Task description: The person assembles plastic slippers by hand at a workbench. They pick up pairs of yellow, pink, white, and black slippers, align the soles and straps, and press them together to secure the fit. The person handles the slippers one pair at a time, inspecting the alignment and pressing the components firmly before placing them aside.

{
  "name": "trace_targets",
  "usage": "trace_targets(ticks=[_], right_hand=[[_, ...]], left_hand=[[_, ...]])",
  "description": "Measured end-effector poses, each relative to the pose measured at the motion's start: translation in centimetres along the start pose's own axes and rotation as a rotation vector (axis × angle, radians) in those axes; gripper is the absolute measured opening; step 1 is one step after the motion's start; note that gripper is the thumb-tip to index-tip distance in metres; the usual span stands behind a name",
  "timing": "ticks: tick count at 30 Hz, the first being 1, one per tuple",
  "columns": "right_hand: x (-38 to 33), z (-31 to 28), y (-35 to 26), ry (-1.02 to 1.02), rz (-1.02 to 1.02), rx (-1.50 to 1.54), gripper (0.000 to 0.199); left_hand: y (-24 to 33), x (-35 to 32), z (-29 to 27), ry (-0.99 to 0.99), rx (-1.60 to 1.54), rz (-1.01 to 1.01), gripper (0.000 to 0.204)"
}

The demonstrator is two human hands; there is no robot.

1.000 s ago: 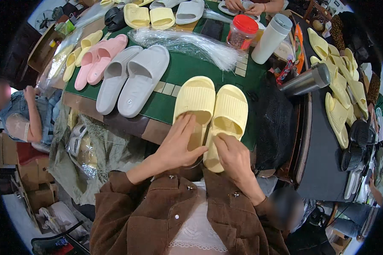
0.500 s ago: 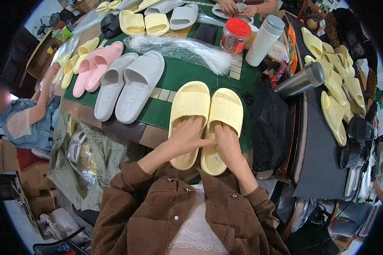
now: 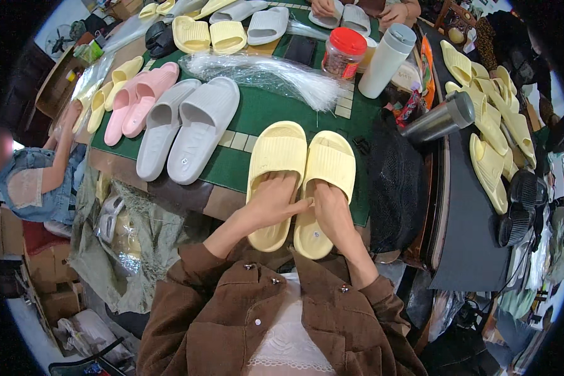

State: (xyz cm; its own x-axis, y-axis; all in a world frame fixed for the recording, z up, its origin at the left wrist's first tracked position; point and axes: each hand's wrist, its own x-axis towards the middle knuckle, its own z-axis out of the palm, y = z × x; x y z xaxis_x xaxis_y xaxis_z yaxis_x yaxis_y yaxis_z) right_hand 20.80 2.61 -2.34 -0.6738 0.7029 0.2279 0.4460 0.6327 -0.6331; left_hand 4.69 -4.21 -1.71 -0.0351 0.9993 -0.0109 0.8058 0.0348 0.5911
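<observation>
Two pale yellow slide slippers lie side by side in front of me, toes pointing away and heels reaching past the table's near edge. My left hand [image 3: 272,199] has its fingers pushed under the strap of the left yellow slipper [image 3: 279,147], gripping it from inside, its thumb stretched toward the other slipper. Inside the right yellow slipper [image 3: 331,160] are the fingers of my right hand [image 3: 332,210], holding it the same way. Both straps hide the fingertips. A small round sticker marks the right slipper's heel.
Grey slippers [image 3: 202,135] and pink slippers [image 3: 145,97] stand left on the green mat [image 3: 229,164]. Beyond lie clear plastic strands [image 3: 272,78], a red-lidded jar [image 3: 344,53] and a white bottle [image 3: 387,61]. A steel tumbler [image 3: 438,118] leans right, near yellow slippers [image 3: 487,166]. Co-workers sit left and across.
My hands and the yellow slippers stay almost in place. Across the table, a co-worker's hands have moved apart around grey slippers. The view has shifted slightly.
</observation>
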Motion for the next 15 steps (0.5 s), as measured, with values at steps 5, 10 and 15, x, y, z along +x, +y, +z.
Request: trace_targets(ticks=[5,10,15], right_hand=[[0.4,-0.5,0.0,-0.041,0.005,0.158,0.014],[0.8,-0.7,-0.6,-0.119,0.098,0.204,0.023],[0.8,-0.8,-1.1,-0.162,0.177,0.164,0.026]], left_hand=[[1.4,-0.3,-1.3,-0.095,0.026,-0.049,0.088],[1.6,-0.4,0.1,-0.026,0.169,-0.066,0.084],[1.6,-0.2,1.2,0.13,0.175,-0.048,0.067]])
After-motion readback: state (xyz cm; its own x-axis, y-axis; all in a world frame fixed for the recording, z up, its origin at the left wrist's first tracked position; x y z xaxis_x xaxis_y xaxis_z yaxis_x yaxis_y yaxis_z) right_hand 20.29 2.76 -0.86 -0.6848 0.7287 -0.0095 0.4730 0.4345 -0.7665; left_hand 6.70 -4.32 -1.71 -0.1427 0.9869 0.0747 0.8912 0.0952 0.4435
